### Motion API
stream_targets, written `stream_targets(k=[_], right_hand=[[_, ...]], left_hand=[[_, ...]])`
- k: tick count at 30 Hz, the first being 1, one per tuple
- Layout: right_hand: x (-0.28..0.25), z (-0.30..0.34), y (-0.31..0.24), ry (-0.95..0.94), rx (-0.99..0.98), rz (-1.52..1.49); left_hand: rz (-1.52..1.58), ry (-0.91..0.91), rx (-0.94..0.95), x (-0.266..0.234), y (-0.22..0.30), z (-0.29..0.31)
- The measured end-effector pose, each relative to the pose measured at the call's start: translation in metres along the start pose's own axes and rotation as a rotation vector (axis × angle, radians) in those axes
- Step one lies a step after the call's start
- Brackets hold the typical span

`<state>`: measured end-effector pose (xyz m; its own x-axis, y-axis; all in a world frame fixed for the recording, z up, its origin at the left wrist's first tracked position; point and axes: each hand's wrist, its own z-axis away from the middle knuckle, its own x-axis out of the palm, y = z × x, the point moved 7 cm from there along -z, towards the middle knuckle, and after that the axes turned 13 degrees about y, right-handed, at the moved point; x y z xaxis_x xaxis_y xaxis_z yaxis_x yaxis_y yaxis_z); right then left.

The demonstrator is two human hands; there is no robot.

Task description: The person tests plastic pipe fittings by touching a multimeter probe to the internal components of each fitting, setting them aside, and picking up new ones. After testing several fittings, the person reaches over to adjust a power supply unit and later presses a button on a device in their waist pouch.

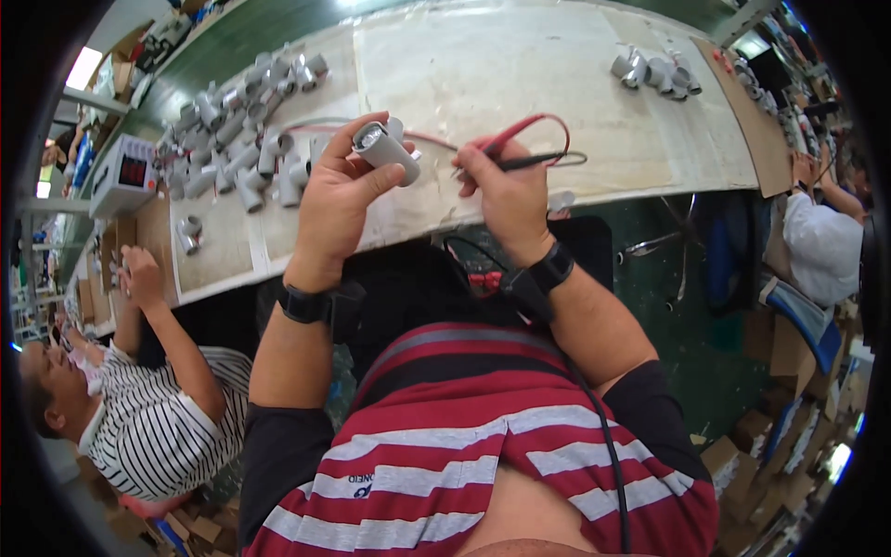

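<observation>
My left hand (pixel 332 204) is closed around a grey cylindrical housing (pixel 394 158), tilted above the table's near edge. Its upper end is round and shows a pale, shiny inside; a short grey stub sticks out behind it. To its right, my right hand (pixel 509 197) pinches two test probes, a red probe (pixel 510 133) and a black probe (pixel 527 161). Their tips point left toward the housing, and a gap is visible between them and it. A red lead (pixel 429 138) runs from behind the housing across the table.
Many grey housings (pixel 227 130) lie heaped on the table (pixel 436 56) at left; a smaller group (pixel 657 74) sits far right. A white box with a red display (pixel 125 176) stands at the left edge. A striped-shirt co-worker (pixel 167 408) sits left, another person (pixel 821 241) right.
</observation>
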<state>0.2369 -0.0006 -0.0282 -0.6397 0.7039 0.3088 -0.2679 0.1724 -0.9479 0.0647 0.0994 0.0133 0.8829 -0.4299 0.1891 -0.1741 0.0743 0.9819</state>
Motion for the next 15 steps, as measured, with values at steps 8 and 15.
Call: stream_targets(k=[8,15], right_hand=[[0.023,0.009,0.004,-0.049,-0.039,0.212],[0.021,0.014,0.005,-0.044,-0.094,0.313]], left_hand=[[0.207,0.032,-0.086,-0.002,-0.035,0.051],[0.248,0.006,-0.094,0.000,-0.042,0.053]])
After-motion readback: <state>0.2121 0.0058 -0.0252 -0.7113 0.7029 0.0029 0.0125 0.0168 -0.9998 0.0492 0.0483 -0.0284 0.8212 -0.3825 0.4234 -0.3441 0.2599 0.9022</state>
